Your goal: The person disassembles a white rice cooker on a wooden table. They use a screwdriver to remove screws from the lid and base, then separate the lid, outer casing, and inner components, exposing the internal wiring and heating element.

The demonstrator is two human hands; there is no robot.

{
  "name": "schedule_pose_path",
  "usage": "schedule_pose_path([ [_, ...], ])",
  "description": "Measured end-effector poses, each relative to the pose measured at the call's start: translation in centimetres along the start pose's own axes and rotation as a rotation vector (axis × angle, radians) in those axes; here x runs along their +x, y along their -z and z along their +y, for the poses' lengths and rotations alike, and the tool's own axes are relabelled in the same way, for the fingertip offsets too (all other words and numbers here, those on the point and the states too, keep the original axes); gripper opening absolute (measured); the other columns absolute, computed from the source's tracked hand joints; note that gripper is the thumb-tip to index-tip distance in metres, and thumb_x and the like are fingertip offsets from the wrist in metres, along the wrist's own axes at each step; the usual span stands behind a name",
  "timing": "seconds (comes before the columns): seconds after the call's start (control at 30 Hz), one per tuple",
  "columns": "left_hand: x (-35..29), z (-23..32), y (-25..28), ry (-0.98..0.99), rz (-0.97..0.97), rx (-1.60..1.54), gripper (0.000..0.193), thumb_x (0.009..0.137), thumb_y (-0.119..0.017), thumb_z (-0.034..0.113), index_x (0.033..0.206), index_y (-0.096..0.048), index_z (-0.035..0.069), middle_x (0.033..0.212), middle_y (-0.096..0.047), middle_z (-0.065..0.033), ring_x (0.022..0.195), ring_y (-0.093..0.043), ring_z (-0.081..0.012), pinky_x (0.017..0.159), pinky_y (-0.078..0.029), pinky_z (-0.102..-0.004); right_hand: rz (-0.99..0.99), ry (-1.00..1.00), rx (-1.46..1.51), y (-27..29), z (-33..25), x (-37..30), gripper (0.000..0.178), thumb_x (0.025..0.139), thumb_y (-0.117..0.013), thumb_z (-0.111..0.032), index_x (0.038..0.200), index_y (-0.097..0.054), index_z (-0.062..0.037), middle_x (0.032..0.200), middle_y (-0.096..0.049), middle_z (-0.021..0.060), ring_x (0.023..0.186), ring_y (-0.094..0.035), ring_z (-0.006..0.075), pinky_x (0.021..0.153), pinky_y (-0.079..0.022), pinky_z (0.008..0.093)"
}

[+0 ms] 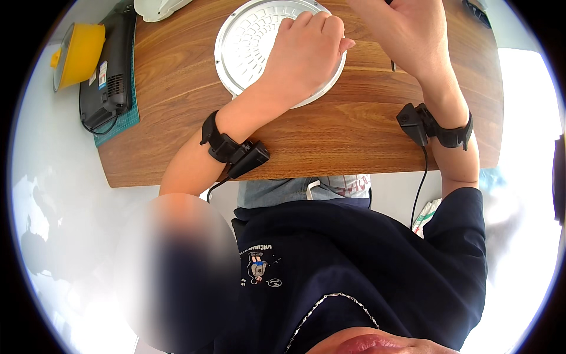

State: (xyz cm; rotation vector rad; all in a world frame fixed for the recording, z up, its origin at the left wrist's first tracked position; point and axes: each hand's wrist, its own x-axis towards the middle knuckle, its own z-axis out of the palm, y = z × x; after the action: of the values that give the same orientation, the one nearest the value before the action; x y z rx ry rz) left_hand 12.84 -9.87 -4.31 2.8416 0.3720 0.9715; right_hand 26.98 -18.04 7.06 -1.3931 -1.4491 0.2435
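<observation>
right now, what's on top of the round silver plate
The left hand is over the right part of the round silver plate; whether they touch is unclear. Its exposed left side shows a patterned surface. Anything beneath the hand is covered.

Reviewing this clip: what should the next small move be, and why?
Probably bring the right hand a little left, toward the pale round disc: the left hand is over the disc, while the right hand is off to the disc's right, above the wooden table. Whether either holds anything is unclear.
</observation>
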Motion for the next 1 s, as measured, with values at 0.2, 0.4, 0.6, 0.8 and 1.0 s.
schedule_pose_path([
  [0.2,0.9,-0.3,1.6,0.465,-0.136,-0.646,0.02,0.1,-0.067,0.022,0.097,-0.059,0.004,0.081,-0.059,-0.0034,0.078,-0.059,-0.0185,0.068,-0.047,-0.0339,0.055,0.136,-0.086,0.4,1.2,0.4,0.018,0.086,-0.067,-0.002,0.104,-0.071,0.0007,0.079,-0.065,0.0044,0.067,-0.058,0.0109,0.063,-0.048,0.0266],
  [0.4,0.6,-1.1,1.3,0.748,0.116,-1.322,0.022,0.112,-0.05,0.027,0.104,-0.059,0.009,0.085,-0.054,0.0046,0.074,-0.047,-0.0025,0.066,-0.041,-0.019,-0.232,0.136,-0.187,0.9,1.8,0.9,0.014,0.079,-0.076,-0.006,0.091,-0.073,0.0007,0.087,-0.071,0.0164,0.079,-0.069,0.0343,0.071,-0.056,0.0399],
  [0.6,1.5,-0.4,1.2,0.899,0.219,-1.524,0.022,0.111,-0.053,0.03,0.107,-0.061,0.01,0.083,-0.056,0.0056,0.073,-0.049,-0.0029,0.064,-0.041,-0.0189,-0.252,0.221,-0.308,0.4,1.5,0.2,0.01,0.079,-0.075,-0.009,0.085,-0.071,-0.0029,0.083,-0.069,0.0134,0.08,-0.068,0.0357,0.072,-0.056,0.0437],
  [0.8,0.6,-1.5,1.1,0.859,0.134,-1.56,0.023,0.112,-0.05,0.03,0.105,-0.061,0.011,0.087,-0.058,0.0051,0.076,-0.051,-0.0037,0.068,-0.043,-0.0198,-0.196,0.233,-0.363,-0.5,2.6,-0.2,0.013,0.079,-0.075,-0.011,0.084,-0.068,-0.0022,0.082,-0.068,0.0131,0.077,-0.068,0.0352,0.067,-0.056,0.0441],
  [1.0,1.1,-0.9,1.1,0.837,0.196,-1.69,0.023,0.111,-0.051,0.03,0.104,-0.062,0.011,0.087,-0.058,0.0036,0.076,-0.054,-0.0064,0.069,-0.045,-0.023,-0.158,0.267,-0.42,-0.8,2.3,-0.6,0.008,0.081,-0.072,-0.011,0.082,-0.068,-0.0031,0.082,-0.067,0.0124,0.074,-0.068,0.0345,0.064,-0.056,0.0439],
])
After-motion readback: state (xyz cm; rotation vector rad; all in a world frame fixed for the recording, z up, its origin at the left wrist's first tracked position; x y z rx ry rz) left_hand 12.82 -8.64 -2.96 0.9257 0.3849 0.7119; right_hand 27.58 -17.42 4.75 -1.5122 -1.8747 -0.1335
